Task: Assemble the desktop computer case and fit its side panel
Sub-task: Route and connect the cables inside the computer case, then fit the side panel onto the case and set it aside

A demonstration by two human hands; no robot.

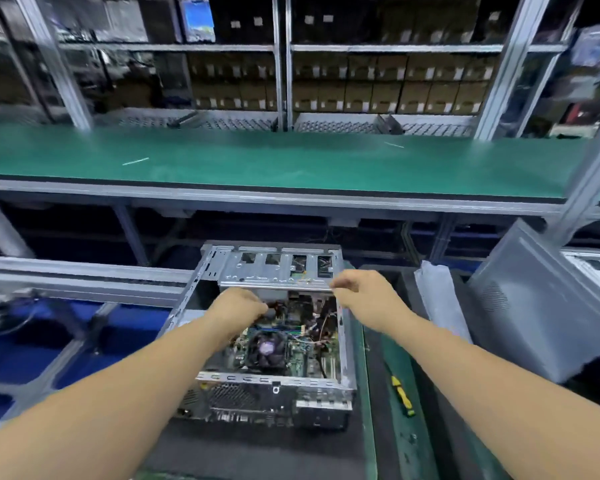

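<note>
From the head camera, an open grey metal desktop computer case (274,327) is seen lying on a dark mat, its motherboard and black round fan (267,348) exposed. The left hand (238,306) is curled inside the case among blurred cables; what it holds cannot be told. The right hand (364,289) is curled at the silver drive cage (278,268), fingertips hidden. A grey side panel (541,306) is leaned at right, partly cut off. A yellow-handled screwdriver (400,394) is seen beside the case.

Screwdriver (401,395) right of case (274,341)
</note>
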